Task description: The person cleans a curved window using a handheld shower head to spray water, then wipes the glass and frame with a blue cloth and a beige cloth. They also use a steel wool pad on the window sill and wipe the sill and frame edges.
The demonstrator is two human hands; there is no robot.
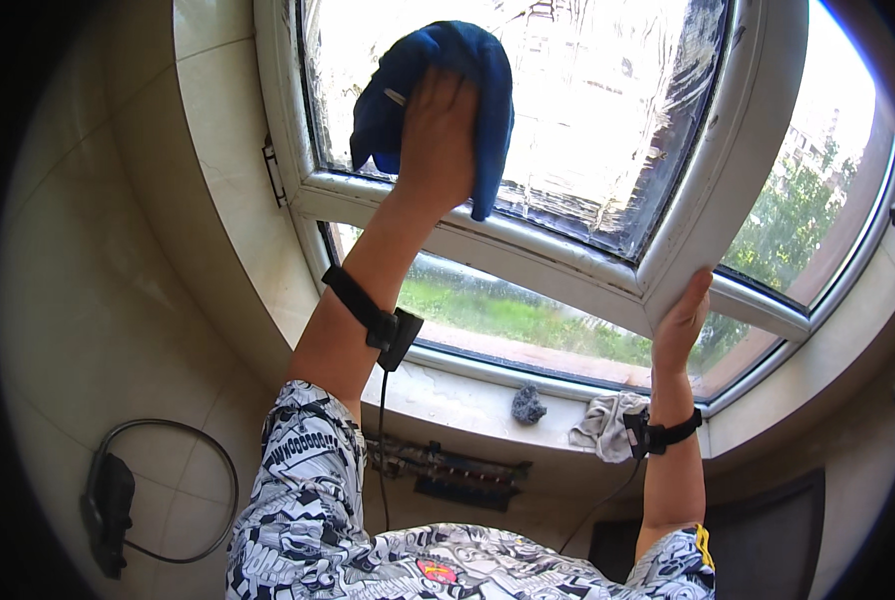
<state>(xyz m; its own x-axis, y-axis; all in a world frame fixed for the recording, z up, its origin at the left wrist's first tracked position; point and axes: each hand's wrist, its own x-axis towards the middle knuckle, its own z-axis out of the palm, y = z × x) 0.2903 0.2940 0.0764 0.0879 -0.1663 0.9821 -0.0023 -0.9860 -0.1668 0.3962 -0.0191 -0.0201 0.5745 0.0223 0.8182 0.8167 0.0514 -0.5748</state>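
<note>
My left hand (440, 142) presses a dark blue cloth (495, 112) against the lower left part of a window pane (582, 127). The cloth drapes over the lower rail of the sash. Streaks and smears cover the glass, thickest along its right and bottom edges. Lower right, my right hand (680, 322) grips the bottom corner of the white window sash (747, 135), its thumb lying on the near face and the other fingers hidden behind. The sash stands swung inward, hinged on the left.
On the wet sill (447, 390) lie a grey scouring pad (528, 405) and a crumpled grey cloth (605, 427). A hinge (273, 174) sits at the left jamb. A black device with a looped cable (110, 502) is at the left wall. Cables hang from both forearm straps.
</note>
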